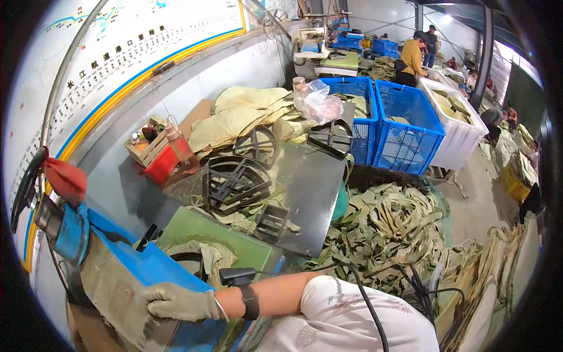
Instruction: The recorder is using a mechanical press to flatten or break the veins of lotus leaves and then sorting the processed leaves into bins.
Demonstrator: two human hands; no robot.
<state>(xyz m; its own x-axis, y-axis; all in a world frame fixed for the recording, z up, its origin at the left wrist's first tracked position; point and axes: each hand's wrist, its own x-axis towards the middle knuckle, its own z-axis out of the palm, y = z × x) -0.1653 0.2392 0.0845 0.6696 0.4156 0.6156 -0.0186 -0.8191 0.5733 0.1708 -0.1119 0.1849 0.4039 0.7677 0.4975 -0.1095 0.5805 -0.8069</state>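
Observation:
My right hand (pixel 180 302), in a pale work glove, lies against the worn front of a blue press head (pixel 129 287). Its fingers are curled in, and whatever they may grip is hidden. Behind the press head, a dried leaf (pixel 220 258) and part of a black metal cutting die (pixel 190 258) rest on a green cutting board (pixel 187 226). The press head covers part of them. A dark band with a small black device (pixel 237 277) sits round my right wrist. My left hand is out of view.
More cutting dies (pixel 237 182) and large dried leaves (pixel 243 114) lie on the metal table (pixel 314 193). Leaf scraps (pixel 387 229) heap up to its right. Beyond stand blue crates (pixel 407 129) and a white bin (pixel 454 123). A black cable (pixel 366 299) crosses my sleeve. People (pixel 413 58) stand farther back.

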